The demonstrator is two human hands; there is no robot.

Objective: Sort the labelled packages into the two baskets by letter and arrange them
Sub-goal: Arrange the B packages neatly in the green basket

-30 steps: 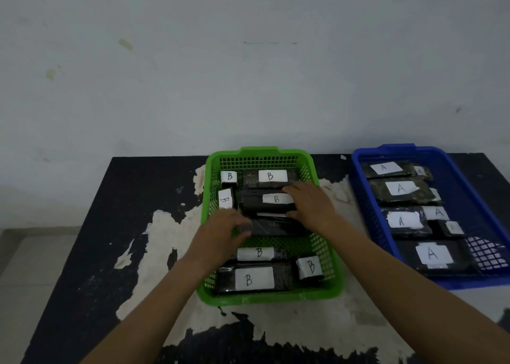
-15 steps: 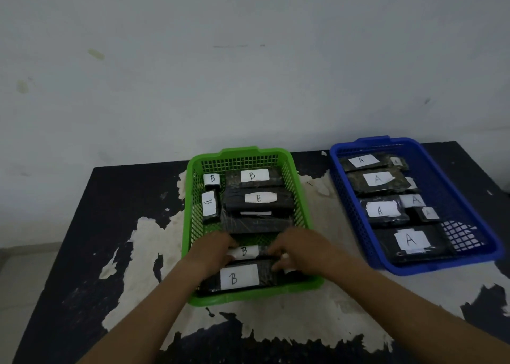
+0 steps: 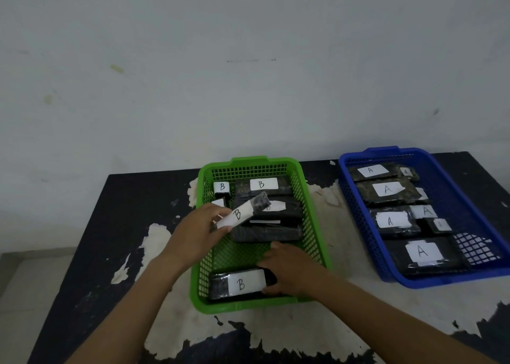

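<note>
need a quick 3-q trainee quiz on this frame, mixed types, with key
1. True or false: the left hand holds a package labelled A.
2. Fill in: every readable label in the blue basket says ___.
3. The right hand grips the front B package in: (a) the green basket, (b) the blue basket, (c) neither.
Key: 1 false, it holds the slim B package; 2 A; 3 a.

Slim B package (image 3: 242, 212) tilted over green basket (image 3: 310, 225); large B package (image 3: 237, 284) flat inside.
</note>
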